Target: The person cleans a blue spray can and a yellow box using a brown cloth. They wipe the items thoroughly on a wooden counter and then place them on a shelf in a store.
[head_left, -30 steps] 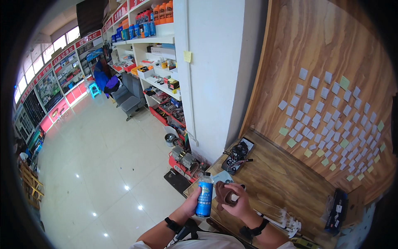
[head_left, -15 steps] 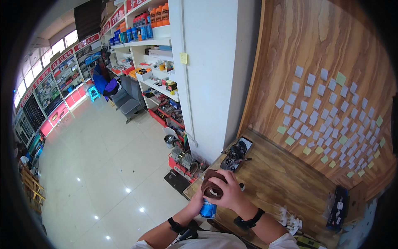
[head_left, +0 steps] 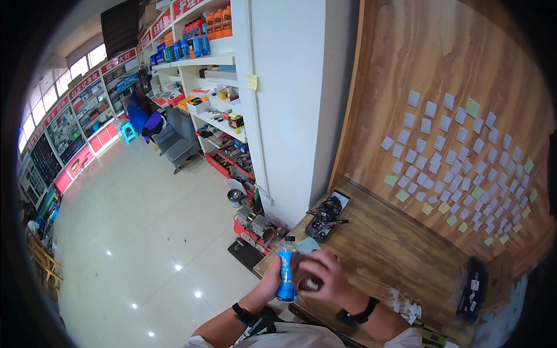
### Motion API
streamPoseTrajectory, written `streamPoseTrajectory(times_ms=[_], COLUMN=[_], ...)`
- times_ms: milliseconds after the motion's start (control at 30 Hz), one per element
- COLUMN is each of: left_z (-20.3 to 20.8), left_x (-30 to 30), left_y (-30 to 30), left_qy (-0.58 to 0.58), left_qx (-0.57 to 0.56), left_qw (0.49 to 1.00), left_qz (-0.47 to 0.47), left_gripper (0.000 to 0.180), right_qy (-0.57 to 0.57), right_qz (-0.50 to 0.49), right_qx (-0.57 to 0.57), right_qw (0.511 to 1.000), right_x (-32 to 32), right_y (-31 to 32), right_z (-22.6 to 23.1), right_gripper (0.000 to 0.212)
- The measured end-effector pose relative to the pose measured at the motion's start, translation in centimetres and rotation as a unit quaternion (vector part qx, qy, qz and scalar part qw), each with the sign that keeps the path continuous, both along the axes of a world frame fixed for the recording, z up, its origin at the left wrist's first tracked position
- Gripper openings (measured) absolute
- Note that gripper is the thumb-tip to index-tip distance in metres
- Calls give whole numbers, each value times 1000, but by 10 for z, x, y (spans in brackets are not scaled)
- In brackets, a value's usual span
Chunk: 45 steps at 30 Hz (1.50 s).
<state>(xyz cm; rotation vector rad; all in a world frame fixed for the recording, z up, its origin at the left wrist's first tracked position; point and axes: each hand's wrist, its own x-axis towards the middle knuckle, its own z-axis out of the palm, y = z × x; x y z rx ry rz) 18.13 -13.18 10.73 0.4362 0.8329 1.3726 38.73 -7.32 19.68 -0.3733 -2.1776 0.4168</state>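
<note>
A clear bottle with a blue label and a dark cap stands nearly upright above the table's near left corner. My left hand is closed around its left side. Just to the right of the bottle, my right hand has its fingers curled round a brown cloth, partly smeared by motion. The cloth lies against or close beside the bottle; I cannot tell which. A small pale round shape shows under the right fingers, too blurred to name.
A wooden table carries a black tray of tangled cables, white plastic pieces and a dark box. A red air compressor stands on the floor beyond its left edge. Notes cover the wooden panel.
The brown cloth has come off the bottle's top and moved to its right with my right hand. The bottle's cap and label now show, with my left hand still on it.
</note>
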Motion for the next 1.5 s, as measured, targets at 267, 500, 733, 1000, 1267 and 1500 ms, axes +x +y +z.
streamPoseTrajectory(times_ms=[267,500,733,1000,1267,1500], left_z=[0,-32,-19,-23,-19,-31], left_x=[8,-17,-6,10,-5,-12], left_y=[-1,5,2,-3,5,16], left_qy=[158,-22,-5,174,-25,59], left_qx=[115,-57,2,131,-35,-22], left_qw=[981,998,999,976,998,998], left_qz=[-19,23,-38,-24,-36,-11], left_gripper=[73,75,59,56,82,60], right_qy=[7,-20,-4,7,-63,-30], right_qz=[-68,67,2,-82,16,95], right_qx=[14,-24,-48,-55,-12,-72], right_qw=[998,997,999,995,998,992], right_x=[-20,-3,16,-22,-3,21], right_y=[5,-56,-12,10,-43,-52], right_z=[-24,-50,-16,-14,-31,-49], right_gripper=[78,62,76,74,58,61])
